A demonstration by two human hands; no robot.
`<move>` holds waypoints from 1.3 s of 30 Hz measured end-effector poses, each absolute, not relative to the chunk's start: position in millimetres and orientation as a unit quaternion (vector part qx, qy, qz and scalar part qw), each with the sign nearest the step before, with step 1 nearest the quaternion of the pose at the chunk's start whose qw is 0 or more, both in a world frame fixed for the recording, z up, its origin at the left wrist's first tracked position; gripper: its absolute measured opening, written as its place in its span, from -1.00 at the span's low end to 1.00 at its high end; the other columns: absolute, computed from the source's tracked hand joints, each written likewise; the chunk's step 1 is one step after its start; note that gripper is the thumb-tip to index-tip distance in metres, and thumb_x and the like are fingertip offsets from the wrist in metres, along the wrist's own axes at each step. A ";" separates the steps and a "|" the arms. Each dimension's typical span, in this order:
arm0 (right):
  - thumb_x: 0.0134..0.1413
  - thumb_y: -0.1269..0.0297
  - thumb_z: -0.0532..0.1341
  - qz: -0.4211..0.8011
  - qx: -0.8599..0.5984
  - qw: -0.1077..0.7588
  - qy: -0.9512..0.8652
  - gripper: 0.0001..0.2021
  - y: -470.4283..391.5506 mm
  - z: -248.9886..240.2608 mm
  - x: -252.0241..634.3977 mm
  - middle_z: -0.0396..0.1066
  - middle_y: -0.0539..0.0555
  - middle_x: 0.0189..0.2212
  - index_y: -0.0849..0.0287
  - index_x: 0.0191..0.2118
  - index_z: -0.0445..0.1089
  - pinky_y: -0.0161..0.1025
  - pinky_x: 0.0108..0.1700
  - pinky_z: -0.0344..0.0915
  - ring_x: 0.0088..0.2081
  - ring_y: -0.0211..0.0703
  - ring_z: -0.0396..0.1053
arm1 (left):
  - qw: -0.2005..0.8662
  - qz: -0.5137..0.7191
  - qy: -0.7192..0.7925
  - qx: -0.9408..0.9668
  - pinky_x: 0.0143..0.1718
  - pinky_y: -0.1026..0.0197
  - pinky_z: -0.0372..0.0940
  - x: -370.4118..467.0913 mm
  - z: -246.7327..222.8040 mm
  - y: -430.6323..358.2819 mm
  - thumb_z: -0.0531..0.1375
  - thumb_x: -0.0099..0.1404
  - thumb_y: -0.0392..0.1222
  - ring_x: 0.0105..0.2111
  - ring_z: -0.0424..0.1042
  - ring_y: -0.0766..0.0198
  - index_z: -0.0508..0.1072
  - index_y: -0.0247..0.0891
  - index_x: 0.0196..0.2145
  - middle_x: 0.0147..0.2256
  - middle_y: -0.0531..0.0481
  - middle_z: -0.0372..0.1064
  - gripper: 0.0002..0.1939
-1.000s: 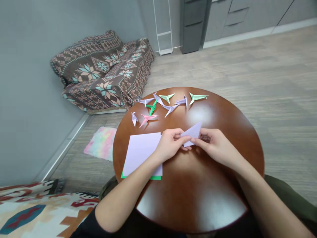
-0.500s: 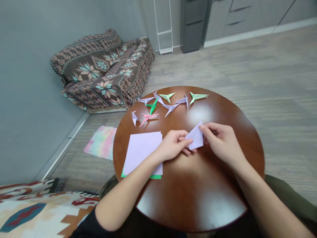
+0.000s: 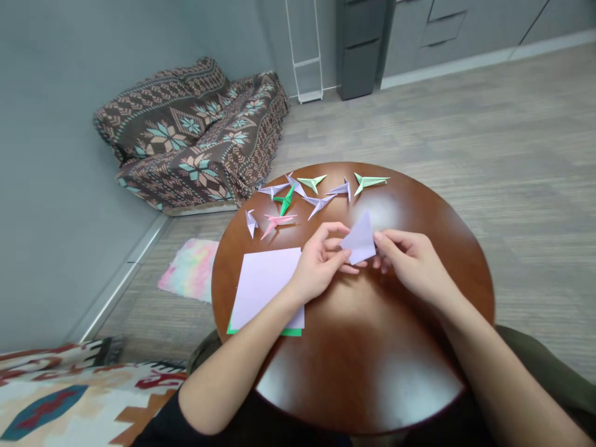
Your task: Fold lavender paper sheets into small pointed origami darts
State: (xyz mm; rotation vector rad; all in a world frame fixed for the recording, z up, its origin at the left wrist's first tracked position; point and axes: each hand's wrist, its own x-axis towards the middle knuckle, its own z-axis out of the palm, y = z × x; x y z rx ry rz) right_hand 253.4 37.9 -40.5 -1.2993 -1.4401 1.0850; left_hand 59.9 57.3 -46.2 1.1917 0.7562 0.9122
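A folded piece of lavender origami paper [image 3: 360, 241] is held up over the round table, its narrow tip pointing away from me. My left hand [image 3: 323, 257] pinches its left lower edge between thumb and fingers. On the other side, my right hand [image 3: 410, 257] grips the right lower corner with thumb and forefinger. Left of my hands lies a stack of square paper, with a lavender sheet [image 3: 265, 285] on top and a green sheet [image 3: 291, 332] showing beneath. My left forearm covers part of the stack.
Several folded paper cranes lie along the table's far left, among them a pink one [image 3: 278, 222], a dark green one [image 3: 285, 200] and a pale green one [image 3: 369, 182]. The brown table [image 3: 363, 385] has a rounded edge. A cloth-draped sofa [image 3: 200, 136] stands beyond.
The folded paper has turned, so its tip now points more straight away from me. My right fingers have moved from near its tip down to its lower right corner.
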 end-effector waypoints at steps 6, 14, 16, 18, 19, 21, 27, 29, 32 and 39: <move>0.33 -0.05 0.18 0.425 -0.531 0.429 -0.594 -0.55 38.8 -42.2 254.3 0.40 0.01 -0.61 0.18 -0.47 0.44 -0.33 -0.51 0.24 -0.59 -0.27 0.31 | 0.671 0.402 0.336 0.525 -0.35 0.23 0.55 60.1 -43.8 57.1 0.33 0.31 -0.06 -0.40 0.63 0.23 0.16 -0.13 -0.04 -0.33 0.08 0.55 -0.56; 0.27 0.02 0.26 0.425 -0.534 0.439 -0.584 -0.69 35.5 -38.5 251.7 0.41 -0.03 -0.61 0.17 -0.36 0.47 -0.32 -0.51 0.26 -0.60 -0.26 0.33 | 0.580 0.439 0.391 0.564 -0.29 0.29 0.43 58.8 -45.8 60.8 0.31 0.32 -0.06 -0.45 0.52 0.31 0.33 -0.24 0.00 -0.48 0.10 0.50 -0.62; 0.23 0.09 0.30 0.430 -0.531 0.445 -0.579 -0.77 33.7 -37.8 250.7 0.41 -0.04 -0.60 0.17 -0.31 0.48 -0.32 -0.50 0.27 -0.59 -0.25 0.34 | 0.570 0.440 0.393 0.572 -0.27 0.30 0.40 58.9 -46.6 60.9 0.32 0.30 -0.08 -0.44 0.52 0.32 0.42 -0.28 -0.09 -0.47 0.07 0.51 -0.69; 0.22 0.18 0.29 0.432 -0.528 0.443 -0.581 -0.83 32.8 -38.2 250.1 0.42 -0.04 -0.59 0.17 -0.31 0.46 -0.31 -0.49 0.27 -0.58 -0.25 0.34 | 0.573 0.438 0.392 0.571 -0.25 0.30 0.39 59.2 -47.5 60.5 0.36 0.26 -0.09 -0.39 0.54 0.29 0.49 -0.32 -0.20 -0.42 0.01 0.56 -0.73; 0.21 0.22 0.28 0.435 -0.525 0.434 -0.589 -0.86 32.8 -38.9 249.9 0.42 -0.04 -0.58 0.17 -0.32 0.45 -0.31 -0.48 0.27 -0.58 -0.25 0.34 | 0.577 0.436 0.393 0.569 -0.23 0.29 0.39 59.4 -47.9 60.3 0.39 0.23 -0.10 -0.37 0.56 0.27 0.52 -0.33 -0.23 -0.39 -0.02 0.58 -0.74; 0.19 0.26 0.27 0.437 -0.507 0.412 -0.619 -0.88 33.6 -41.2 249.5 0.42 -0.03 -0.57 0.17 -0.34 0.44 -0.29 -0.47 0.27 -0.56 -0.23 0.35 | 0.584 0.429 0.399 0.563 -0.19 0.27 0.40 59.5 -48.6 59.7 0.44 0.16 -0.12 -0.33 0.58 0.23 0.59 -0.35 -0.28 -0.34 -0.07 0.62 -0.74; 0.20 0.30 0.24 0.366 -0.497 0.372 -0.694 -0.86 34.1 -44.3 246.7 0.47 0.04 -0.53 0.18 -0.39 0.43 -0.24 -0.40 0.27 -0.49 -0.14 0.40 | 0.597 0.432 0.432 0.520 -0.15 0.19 0.44 59.5 -49.1 57.9 0.48 0.05 -0.19 -0.33 0.61 0.17 0.65 -0.34 -0.27 -0.33 -0.08 0.65 -0.73; 0.22 0.30 0.23 0.330 -0.502 0.370 -0.709 -0.84 32.1 -42.4 245.1 0.49 0.07 -0.50 0.18 -0.40 0.42 -0.24 -0.39 0.24 -0.48 -0.14 0.40 | 0.601 0.431 0.432 0.516 -0.16 0.18 0.44 60.5 -48.8 56.4 0.49 0.05 -0.16 -0.34 0.61 0.16 0.66 -0.34 -0.30 -0.35 -0.09 0.65 -0.74; 0.24 0.35 0.21 0.264 -0.504 0.377 -0.731 -0.83 29.0 -39.6 243.2 0.48 0.07 -0.49 0.19 -0.40 0.42 -0.23 -0.38 0.20 -0.47 -0.15 0.39 | 0.604 0.430 0.423 0.520 -0.14 0.17 0.44 63.0 -47.6 53.4 0.46 0.09 -0.11 -0.32 0.61 0.14 0.66 -0.34 -0.32 -0.35 -0.10 0.65 -0.74; 0.17 0.29 0.29 0.364 -0.531 0.403 -0.650 -0.88 28.5 -40.2 244.2 0.48 0.03 -0.54 0.19 -0.38 0.46 -0.25 -0.45 0.23 -0.53 -0.20 0.36 | 0.605 0.439 0.410 0.522 -0.17 0.23 0.40 66.1 -46.9 52.3 0.43 0.13 -0.12 -0.32 0.58 0.18 0.66 -0.35 -0.29 -0.34 -0.10 0.64 -0.75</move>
